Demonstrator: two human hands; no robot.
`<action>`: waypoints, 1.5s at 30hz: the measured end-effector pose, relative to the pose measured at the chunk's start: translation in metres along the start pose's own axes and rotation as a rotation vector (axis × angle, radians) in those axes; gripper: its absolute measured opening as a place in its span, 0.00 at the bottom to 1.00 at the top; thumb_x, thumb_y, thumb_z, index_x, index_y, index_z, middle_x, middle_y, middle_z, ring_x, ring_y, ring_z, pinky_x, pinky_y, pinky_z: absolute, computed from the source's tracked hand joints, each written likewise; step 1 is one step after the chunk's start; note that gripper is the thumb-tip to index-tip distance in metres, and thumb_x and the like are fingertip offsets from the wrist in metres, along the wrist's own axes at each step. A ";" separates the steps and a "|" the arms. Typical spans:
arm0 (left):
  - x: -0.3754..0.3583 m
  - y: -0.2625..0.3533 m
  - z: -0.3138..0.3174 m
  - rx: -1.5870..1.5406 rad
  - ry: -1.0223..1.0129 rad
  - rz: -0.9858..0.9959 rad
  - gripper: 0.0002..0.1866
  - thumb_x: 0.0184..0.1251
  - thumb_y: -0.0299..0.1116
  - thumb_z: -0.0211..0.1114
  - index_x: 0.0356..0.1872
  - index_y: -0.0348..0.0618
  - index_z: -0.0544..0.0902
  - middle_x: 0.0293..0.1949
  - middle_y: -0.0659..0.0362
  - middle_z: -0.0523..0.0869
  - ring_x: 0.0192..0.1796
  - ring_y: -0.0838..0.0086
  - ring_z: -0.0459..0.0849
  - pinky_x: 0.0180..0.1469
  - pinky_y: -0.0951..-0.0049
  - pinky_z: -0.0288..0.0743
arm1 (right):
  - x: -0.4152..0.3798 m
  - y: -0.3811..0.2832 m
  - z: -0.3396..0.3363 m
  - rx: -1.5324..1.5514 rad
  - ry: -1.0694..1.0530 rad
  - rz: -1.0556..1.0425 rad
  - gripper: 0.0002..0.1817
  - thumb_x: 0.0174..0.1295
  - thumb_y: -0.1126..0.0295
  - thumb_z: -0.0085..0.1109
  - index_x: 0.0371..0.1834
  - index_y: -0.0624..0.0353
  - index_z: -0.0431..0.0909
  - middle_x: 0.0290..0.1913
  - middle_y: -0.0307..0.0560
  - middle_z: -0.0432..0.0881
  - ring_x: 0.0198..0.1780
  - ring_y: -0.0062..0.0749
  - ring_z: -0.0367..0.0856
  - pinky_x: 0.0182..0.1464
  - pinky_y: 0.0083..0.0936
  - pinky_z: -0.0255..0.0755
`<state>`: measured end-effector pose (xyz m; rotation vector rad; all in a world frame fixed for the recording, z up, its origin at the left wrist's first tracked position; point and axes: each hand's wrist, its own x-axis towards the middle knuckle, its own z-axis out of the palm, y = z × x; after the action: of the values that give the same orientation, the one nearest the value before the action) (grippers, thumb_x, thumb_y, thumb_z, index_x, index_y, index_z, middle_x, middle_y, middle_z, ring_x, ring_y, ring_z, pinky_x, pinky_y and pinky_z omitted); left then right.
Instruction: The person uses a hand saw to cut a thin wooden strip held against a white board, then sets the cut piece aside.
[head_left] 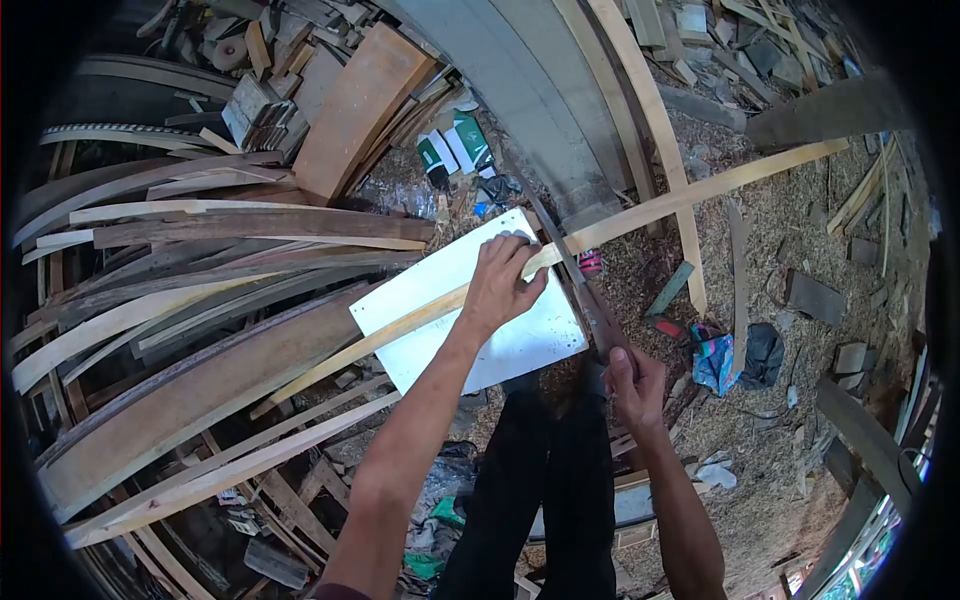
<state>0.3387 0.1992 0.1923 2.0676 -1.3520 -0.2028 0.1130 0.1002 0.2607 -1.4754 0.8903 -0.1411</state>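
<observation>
A long, narrow wooden strip (690, 195) lies slantwise over a white board (532, 342), reaching well past it at both ends. My left hand (503, 278) rests on top of the strip near the board's right side, its fingers curled over the wood and holding it down. In my right hand (636, 386) is the handle of a handsaw (597, 316), the fingers wrapped round it. The saw's blade crosses the strip just beyond the board's right edge, close to my left fingertips.
Stacked planks (180, 300) fill the left side. A thick brown board (365, 115) leans at the upper left, near green-and-white boxes (466, 140). Wide grey planks (530, 90) stand ahead. Wood shavings, offcuts, a blue patterned bag (713, 358) and a black bag (763, 355) lie on the right.
</observation>
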 end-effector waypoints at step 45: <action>0.004 0.002 0.030 0.318 0.049 -0.303 0.47 0.53 0.52 0.63 0.70 0.34 0.56 0.65 0.41 0.64 0.71 0.51 0.57 0.75 0.47 0.34 | -0.006 0.031 0.025 -0.202 0.107 -0.026 0.22 0.68 0.62 0.55 0.19 0.67 0.74 0.14 0.54 0.68 0.15 0.44 0.68 0.21 0.36 0.61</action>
<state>0.3251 0.1818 0.1710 2.5245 -1.0914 -0.0666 0.1106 0.1281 0.2323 -1.6802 0.9947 -0.1538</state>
